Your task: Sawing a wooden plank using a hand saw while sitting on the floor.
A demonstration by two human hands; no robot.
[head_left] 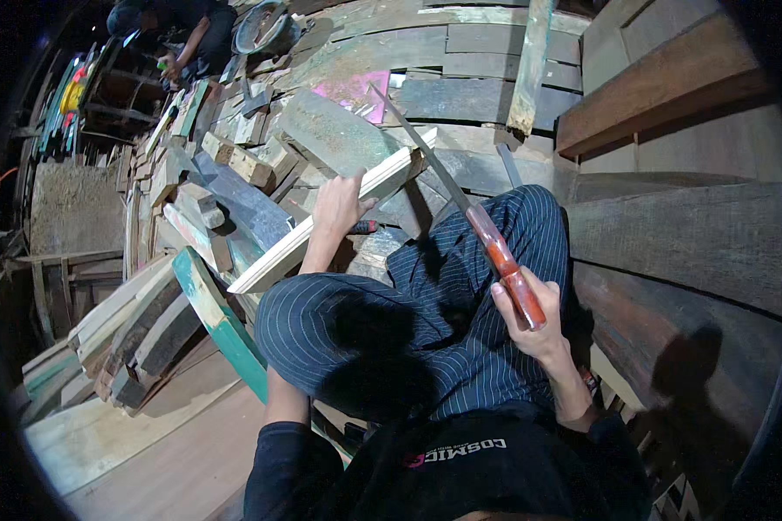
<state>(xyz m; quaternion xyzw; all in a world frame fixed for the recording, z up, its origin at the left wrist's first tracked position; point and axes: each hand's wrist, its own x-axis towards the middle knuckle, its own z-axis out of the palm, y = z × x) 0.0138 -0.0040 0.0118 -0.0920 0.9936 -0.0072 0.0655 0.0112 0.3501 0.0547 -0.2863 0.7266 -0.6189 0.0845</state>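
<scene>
My left hand (339,208) grips a long white-painted moulded wood strip (269,265) that lies diagonally above my bent left knee. My right hand (530,317) is wrapped round the red-brown handle of a long, narrow steel blade (439,174), held above my right thigh and pointing away from me. The blade crosses the far end of the strip; whether it touches the wood I cannot tell. A small tool with a red and black handle (362,227) lies just beside my left hand, partly hidden. My striped trousers fill the space between my hands.
Offcuts (239,161), a pink sheet (352,91) and boards, including a teal one (226,321), are piled ahead and left. An upright post (530,69) stands ahead; a plank wall (669,243) borders my right. Another person (182,48) crouches at top left near a bucket (261,26).
</scene>
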